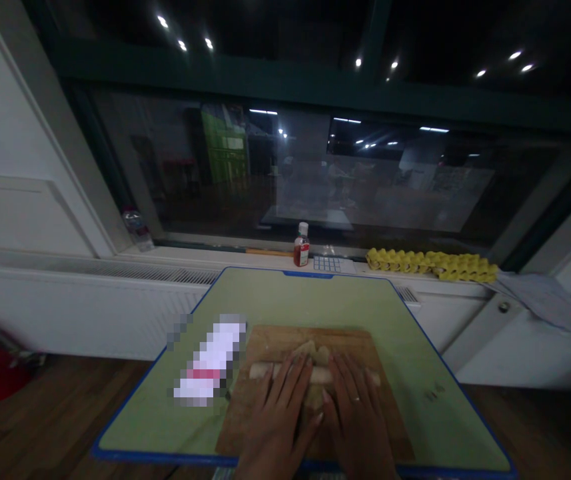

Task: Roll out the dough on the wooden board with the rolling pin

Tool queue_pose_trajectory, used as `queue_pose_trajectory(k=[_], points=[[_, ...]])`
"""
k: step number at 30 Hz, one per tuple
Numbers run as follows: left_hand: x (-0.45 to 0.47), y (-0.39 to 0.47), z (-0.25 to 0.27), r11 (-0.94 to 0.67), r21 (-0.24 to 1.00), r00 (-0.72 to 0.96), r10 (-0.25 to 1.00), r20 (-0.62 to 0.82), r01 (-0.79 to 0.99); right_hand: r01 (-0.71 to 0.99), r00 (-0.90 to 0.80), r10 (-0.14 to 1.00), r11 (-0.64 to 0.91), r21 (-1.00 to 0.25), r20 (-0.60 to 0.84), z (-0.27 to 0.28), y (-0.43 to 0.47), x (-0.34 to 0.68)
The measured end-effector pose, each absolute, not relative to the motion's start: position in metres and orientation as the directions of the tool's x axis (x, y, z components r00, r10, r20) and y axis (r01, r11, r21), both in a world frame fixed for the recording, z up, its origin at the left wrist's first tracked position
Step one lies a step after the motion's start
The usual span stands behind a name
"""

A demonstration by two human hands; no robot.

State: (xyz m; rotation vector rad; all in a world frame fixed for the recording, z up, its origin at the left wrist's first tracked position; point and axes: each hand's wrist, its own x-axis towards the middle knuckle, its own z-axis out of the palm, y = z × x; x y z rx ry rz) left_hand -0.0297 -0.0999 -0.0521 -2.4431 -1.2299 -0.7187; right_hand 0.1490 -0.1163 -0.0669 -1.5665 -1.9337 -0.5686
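Wide dark window (pixel 315 173) set in green frame; ceiling spotlights reflected in glass. White sill (pixel 245 257) run beneath, radiator grille (pixel 115 270) set into it. White wall panel (pixel 10 207) seen at left. Brown wooden floor (pixel 55 413) laid below. Green table (pixel 415 373) edged in blue, placed against sill. Small red-labelled bottle (pixel 302 245) and yellow egg tray (pixel 432 264) stood on sill. Room dimly lit.

The green table (pixel 415 347) with a blue rim carries a wooden board (pixel 275 340) under both hands and a blurred packet (pixel 210 363) just left of the left hand (pixel 278 417)
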Motion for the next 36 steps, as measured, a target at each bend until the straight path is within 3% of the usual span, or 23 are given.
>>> queue_pose_trajectory(k=[12, 22, 31, 36], points=[[-0.034, -0.119, -0.051, -0.605, -0.058, 0.555, 0.684, 0.474, 0.794, 0.951, -0.284, 0.758, 0.302, 0.07, 0.587, -0.059, -0.137, 0.156], [-0.035, -0.119, -0.051, -0.605, -0.038, 0.548, 0.692, 0.47, 0.796, 0.956, -0.267, 0.763, 0.288, 0.06, 0.589, -0.06, -0.137, 0.155], [-0.054, -0.112, -0.041, -0.547, -0.153, 0.538, 0.666, 0.516, 0.823, 0.961, -0.257, 0.762, 0.267, 0.073, 0.594, -0.058, -0.142, 0.161], [-0.058, -0.112, -0.043, -0.525, -0.149, 0.517, 0.676, 0.525, 0.838, 0.967, -0.227, 0.76, 0.252, 0.047, 0.609, -0.056, -0.144, 0.153]])
